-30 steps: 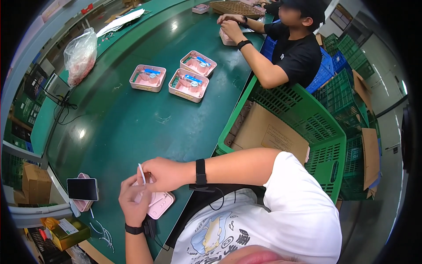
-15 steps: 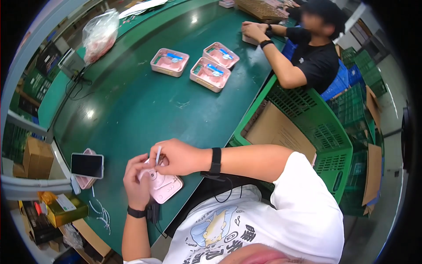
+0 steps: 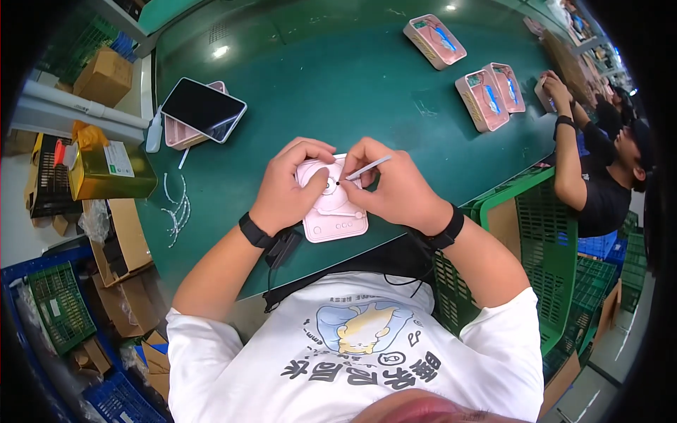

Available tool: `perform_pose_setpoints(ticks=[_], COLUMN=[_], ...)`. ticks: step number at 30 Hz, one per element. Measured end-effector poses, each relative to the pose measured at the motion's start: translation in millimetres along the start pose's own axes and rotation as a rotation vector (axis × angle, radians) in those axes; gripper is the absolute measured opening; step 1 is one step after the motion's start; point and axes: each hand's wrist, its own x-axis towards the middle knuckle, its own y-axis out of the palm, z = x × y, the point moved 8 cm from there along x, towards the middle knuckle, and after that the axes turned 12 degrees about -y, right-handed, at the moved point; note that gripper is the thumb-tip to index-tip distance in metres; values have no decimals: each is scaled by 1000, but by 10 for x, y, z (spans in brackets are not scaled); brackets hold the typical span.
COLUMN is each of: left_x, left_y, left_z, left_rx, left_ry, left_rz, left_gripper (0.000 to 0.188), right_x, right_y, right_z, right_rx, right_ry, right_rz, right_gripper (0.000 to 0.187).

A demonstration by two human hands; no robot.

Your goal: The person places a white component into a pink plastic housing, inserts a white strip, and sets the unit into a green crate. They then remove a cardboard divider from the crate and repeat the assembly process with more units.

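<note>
A pale pink plastic cover [image 3: 337, 224] with a round raised part and small round marks lies on the green table in front of me. My left hand [image 3: 295, 185] grips its left side, fingers curled over the far edge and thumb resting on the round part. From the right, my right hand [image 3: 395, 189] pinches a thin whitish strip [image 3: 370, 168] that sticks up between finger and thumb. The fingertips are close to a small dark hole [image 3: 338, 183] in the cover. Whatever else they may hold is hidden.
A phone [image 3: 204, 109] lies on a pink case at the left, near loose white strips [image 3: 176, 211] and a yellow-green tin [image 3: 116, 169]. Open pink cases [image 3: 483, 102] stand at the far right. A co-worker [image 3: 599, 162] sits beyond the green crate [image 3: 536, 233].
The view has turned, so the phone and pink cases appear farther right. My right hand still holds the whitish strip, and my left hand stays at the cover's left side.
</note>
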Motion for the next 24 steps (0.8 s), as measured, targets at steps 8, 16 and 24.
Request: perform_pose_setpoints(ticks=[8,16,24], left_x=[-48,-56,-55], left_y=[-103,-81,-100], left_z=[-2,-22,41], left_rx=[50,41,33], left_ry=[9,21,-2], left_rz=[-42,-46,-28], left_gripper=[16,16,16], right_x=[10,-20,6], right_y=[124,103,98], right_z=[133,225,258], right_rx=[-67,-55,-129], right_ry=[110,-38,-101], right_rz=[-4,-34,-25], right_gripper=[19,16,18])
